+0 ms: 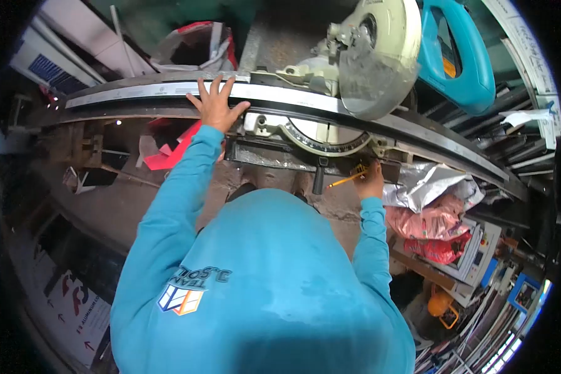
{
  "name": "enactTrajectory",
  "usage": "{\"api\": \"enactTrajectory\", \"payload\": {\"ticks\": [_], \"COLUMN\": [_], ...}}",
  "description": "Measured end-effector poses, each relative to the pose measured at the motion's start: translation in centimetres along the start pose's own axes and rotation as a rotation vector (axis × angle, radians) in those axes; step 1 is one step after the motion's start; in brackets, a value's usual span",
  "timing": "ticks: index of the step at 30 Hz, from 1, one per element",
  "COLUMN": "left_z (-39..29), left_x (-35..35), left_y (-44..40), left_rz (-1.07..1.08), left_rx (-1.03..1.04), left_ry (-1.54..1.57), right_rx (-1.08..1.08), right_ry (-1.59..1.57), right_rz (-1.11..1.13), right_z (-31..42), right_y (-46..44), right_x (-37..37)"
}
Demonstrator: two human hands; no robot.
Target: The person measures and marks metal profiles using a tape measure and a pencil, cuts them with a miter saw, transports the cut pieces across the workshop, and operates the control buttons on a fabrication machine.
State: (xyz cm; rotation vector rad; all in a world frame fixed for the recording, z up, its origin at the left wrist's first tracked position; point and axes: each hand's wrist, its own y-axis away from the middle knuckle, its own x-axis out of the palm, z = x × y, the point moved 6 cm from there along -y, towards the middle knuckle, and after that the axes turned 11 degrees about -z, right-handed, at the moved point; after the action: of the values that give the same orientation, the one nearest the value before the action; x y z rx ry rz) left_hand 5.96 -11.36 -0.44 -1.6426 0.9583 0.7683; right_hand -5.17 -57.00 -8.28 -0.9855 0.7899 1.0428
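My left hand (pixel 217 107) lies with fingers spread on a long metal profile (pixel 156 91) with a white strip, left of the miter saw (pixel 380 56). The profile runs across the saw's base, passing under the clear blade guard. Below the saw's right side, my right hand (pixel 369 181) is closed around a yellow pencil (pixel 345 179), whose tip points left toward the saw's black handle (pixel 318 176). The saw's curved angle scale (pixel 327 144) shows between my hands. A teal handle (pixel 458 56) rises at the upper right.
Silver and pink plastic bags (pixel 427 215) lie at the right, beside a grey machine (pixel 474 255). Metal profiles are stacked at the far right. A red and white bag (pixel 196 47) stands behind the profile, and a red piece (pixel 171 149) lies lower left.
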Motion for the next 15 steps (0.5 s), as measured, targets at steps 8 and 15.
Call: {"api": "enactTrajectory", "payload": {"ticks": [8, 15], "left_z": [5.9, 8.0], "left_x": [1.5, -2.1], "left_y": [-1.9, -2.6], "left_rz": [0.027, -0.013], "left_rx": [0.014, -0.107], "left_ry": [0.097, -0.073], "right_rx": [0.589, 1.126], "right_ry": [-0.630, -1.598], "right_rz": [0.212, 0.232], "right_z": [-3.9, 2.1], "right_y": [-0.1, 3.5], "right_x": [-1.9, -5.6]}}
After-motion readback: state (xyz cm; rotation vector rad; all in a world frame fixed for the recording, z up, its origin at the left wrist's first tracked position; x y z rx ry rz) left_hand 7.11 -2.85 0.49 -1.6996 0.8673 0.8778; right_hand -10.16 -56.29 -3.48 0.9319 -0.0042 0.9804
